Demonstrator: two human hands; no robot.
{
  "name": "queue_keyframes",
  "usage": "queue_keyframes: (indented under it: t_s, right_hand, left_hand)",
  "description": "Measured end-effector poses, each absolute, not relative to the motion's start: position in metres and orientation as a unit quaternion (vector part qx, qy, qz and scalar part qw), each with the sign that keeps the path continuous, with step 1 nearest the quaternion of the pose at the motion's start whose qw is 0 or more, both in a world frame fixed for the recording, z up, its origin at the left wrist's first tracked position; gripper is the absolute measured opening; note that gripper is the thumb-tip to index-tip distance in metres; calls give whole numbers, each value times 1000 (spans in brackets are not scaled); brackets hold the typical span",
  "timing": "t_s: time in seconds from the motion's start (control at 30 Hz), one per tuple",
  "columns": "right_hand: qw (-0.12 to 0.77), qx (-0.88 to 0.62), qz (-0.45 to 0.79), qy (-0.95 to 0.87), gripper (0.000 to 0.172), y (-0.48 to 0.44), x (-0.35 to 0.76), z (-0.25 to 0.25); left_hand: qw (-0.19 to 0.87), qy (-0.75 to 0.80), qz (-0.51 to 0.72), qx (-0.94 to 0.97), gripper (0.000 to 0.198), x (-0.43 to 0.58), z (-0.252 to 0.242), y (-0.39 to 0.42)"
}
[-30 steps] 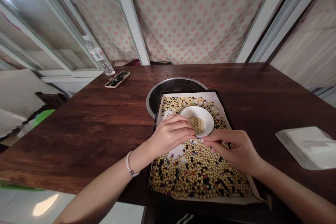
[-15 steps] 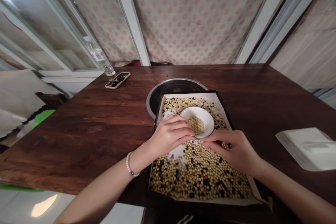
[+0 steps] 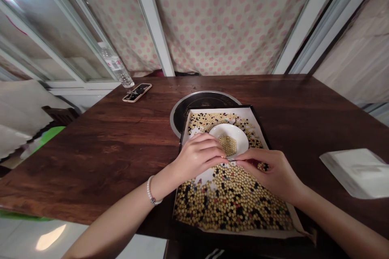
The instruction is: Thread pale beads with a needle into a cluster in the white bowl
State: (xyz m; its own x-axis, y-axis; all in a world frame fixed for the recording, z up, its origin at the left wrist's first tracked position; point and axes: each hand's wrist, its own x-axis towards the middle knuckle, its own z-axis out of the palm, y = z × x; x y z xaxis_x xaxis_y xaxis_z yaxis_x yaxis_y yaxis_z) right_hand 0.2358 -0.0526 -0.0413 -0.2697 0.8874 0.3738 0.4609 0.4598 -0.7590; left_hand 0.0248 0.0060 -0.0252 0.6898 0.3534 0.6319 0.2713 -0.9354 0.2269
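At near rim of bowl (image 3: 242, 141), working left hand (image 3: 202, 154) and right hand (image 3: 269, 166) with fingers drawn close; can't confirm any hold. Likely handling beads (image 3: 228, 144); next, align fingertips.

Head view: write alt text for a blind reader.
A person's left hand and right hand nearly meet at the near rim of a white bowl of pale beads, in a tray of multicoloured beads on a dark wooden table.

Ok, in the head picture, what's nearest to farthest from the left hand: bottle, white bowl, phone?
From the left hand:
1. White bowl, just to its right, in the tray.
2. Phone, lying off to the far left.
3. Bottle, standing beyond the phone.
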Motion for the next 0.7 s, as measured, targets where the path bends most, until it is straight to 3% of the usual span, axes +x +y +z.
queue_keyframes:
  t_s: [0.5,0.7]
  right_hand:
    - [493,-397,211,-745,14,-57,237,-39]
    - [441,-389,242,-772,11,-55,234,-40]
  left_hand:
    - [42,176,377,908,8,25,-28,7]
    - [37,147,356,922,7,25,-26,5]
